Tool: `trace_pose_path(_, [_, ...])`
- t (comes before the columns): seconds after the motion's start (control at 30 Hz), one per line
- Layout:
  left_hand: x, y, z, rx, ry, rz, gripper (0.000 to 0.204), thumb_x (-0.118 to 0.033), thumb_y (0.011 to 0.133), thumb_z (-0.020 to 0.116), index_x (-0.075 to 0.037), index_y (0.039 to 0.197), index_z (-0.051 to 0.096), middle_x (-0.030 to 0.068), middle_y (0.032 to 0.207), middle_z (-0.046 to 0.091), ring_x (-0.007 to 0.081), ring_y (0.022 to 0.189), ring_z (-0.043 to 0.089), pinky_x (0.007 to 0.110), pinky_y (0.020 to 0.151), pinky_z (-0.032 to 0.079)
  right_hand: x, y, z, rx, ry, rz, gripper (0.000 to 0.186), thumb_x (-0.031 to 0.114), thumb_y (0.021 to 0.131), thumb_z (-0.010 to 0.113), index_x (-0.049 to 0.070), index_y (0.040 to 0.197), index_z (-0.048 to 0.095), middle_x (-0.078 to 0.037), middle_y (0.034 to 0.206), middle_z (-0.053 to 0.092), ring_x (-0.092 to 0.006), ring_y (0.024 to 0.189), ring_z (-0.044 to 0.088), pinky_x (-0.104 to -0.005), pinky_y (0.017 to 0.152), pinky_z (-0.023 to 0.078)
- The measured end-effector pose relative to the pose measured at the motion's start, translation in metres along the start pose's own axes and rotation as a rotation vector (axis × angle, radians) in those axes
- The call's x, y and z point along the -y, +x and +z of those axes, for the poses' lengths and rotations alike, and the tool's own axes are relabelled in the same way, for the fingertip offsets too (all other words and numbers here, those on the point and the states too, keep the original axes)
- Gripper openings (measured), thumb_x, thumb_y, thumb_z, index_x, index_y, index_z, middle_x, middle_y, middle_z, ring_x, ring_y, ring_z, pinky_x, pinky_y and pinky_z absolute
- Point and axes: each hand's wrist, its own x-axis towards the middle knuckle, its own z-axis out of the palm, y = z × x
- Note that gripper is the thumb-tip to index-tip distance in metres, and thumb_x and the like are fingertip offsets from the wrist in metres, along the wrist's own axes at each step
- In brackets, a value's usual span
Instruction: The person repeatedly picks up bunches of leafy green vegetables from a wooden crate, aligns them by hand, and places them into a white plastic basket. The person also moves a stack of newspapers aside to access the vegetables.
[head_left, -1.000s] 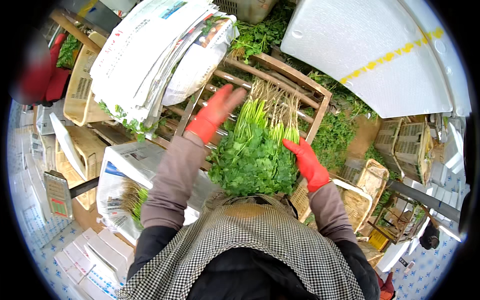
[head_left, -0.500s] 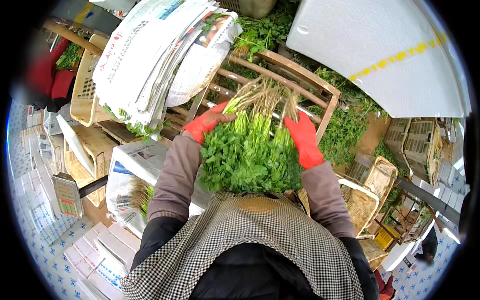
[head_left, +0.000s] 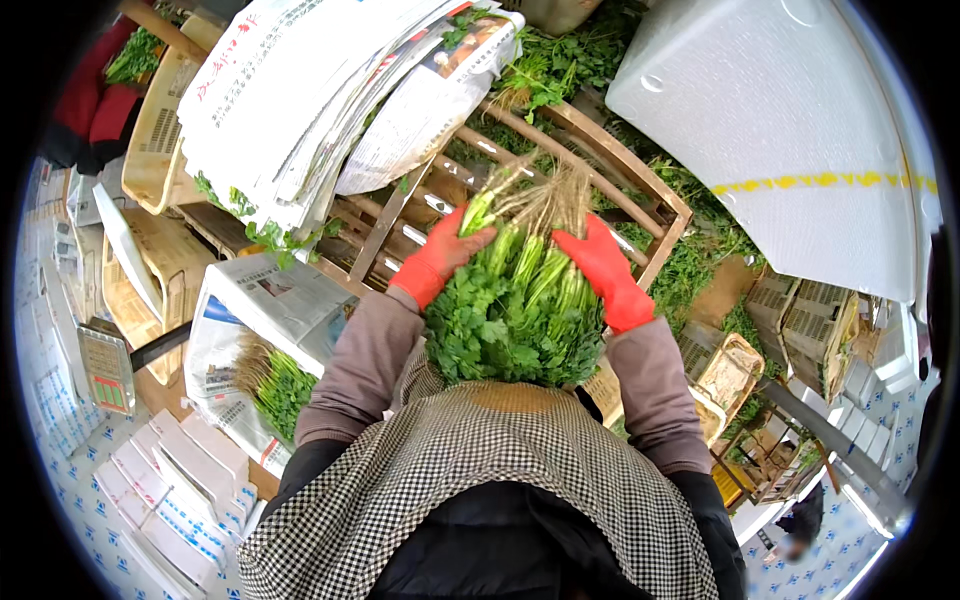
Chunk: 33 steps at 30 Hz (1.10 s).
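I hold a bunch of leafy greens, like celery or coriander, in front of my checked apron. Its pale roots point away from me and its leaves toward me. My left hand, in a red glove, is closed round the stems on the left side, thumb on top. On the right side my right hand, also red-gloved, grips the stems just below the roots. Under the roots lies a slatted wooden rack. A second bunch of greens rests on newspaper to my left.
A thick stack of newspapers leans at the far left of the rack. White foam box stands far right. Yellow crates and a scale display are at left; more crates at right. Loose greens lie beyond the rack.
My hands have drawn closer together, squeezing the spread greens into a narrower bunch. The view has shifted, uncovering more of the second bunch at left.
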Motion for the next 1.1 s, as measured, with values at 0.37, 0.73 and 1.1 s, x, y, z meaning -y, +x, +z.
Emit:
trace_pose_path(0.37, [-0.061,-0.054,0.039,-0.181,0.934,0.535,0.026,-0.031,0.076,0.074,-0.012,0.094,0.069,0.0072,0.092,0.065,0.0281,0.08,0.063,0.041,0.069,0.051,0.018,-0.017,-0.024,0.275,0.39,0.066,0.043,0.011,0.086,0.071,0.001,0.125,0.058,-0.007,0.116,0.065,-0.0166,0.104,0.062,-0.0312,0.093,0.048])
trace_pose_path(0.73, [-0.028,-0.086,0.079,-0.396,0.698,0.397,0.037,-0.029,0.072,0.079,-0.01,0.101,0.07,0.0098,0.08,0.059,0.0302,0.075,0.06,0.042,0.063,0.049,0.015,-0.019,-0.017,0.18,-0.063,0.082,0.035,0.017,0.084,0.071,0.002,0.115,0.065,-0.007,0.101,0.069,-0.0155,0.087,0.064,-0.0323,0.078,0.051])
trace_pose_path(1.1, [-0.011,-0.069,0.095,-0.425,1.145,0.422,0.02,-0.023,0.077,0.07,-0.007,0.089,0.067,0.0068,0.077,0.056,0.0286,0.074,0.058,0.042,0.059,0.045,0.018,-0.013,0.015,0.378,0.156,0.073,0.057,0.019,0.082,0.077,0.001,0.131,0.053,-0.008,0.119,0.063,-0.0173,0.106,0.059,-0.0329,0.092,0.048])
